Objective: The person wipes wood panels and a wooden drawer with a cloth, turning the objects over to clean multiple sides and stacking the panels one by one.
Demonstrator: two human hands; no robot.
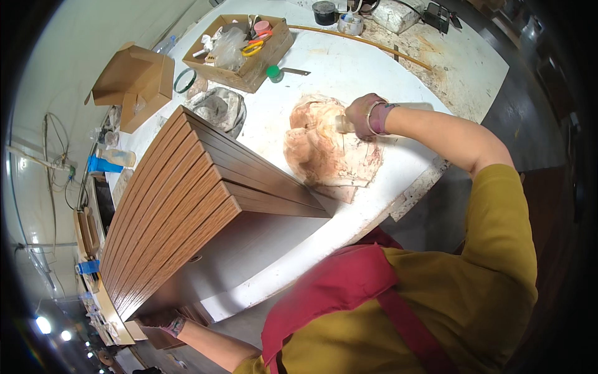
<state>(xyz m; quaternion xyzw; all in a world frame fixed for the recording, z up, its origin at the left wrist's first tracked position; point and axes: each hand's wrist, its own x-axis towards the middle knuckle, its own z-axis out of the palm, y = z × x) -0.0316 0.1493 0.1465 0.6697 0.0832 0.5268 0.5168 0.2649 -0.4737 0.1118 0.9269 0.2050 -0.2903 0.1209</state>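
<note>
A large brown wood-grain piece with grooved, slatted faces [171,212] stands on the white table, tilted toward me. My left hand [169,326], in a purple glove, is at its lower corner; the fingers are hidden by the piece and blur into shadow. Over a crumpled, reddish-stained cream cloth [311,156], my right hand [366,116], also purple-gloved, is closed round a pale translucent, bottle-like thing [342,124]. That thing's end is against or just above the cloth. The cloth lies right of the brown piece.
Behind stands a cardboard box [240,78] with orange-handled scissors and plastic bags. An open carton [134,87], a grey cloth bundle [219,111] and a green-capped jar [274,73] are near it. A long thin strip [361,43] crosses the far table [349,62]. A blue cup [103,164] is at left.
</note>
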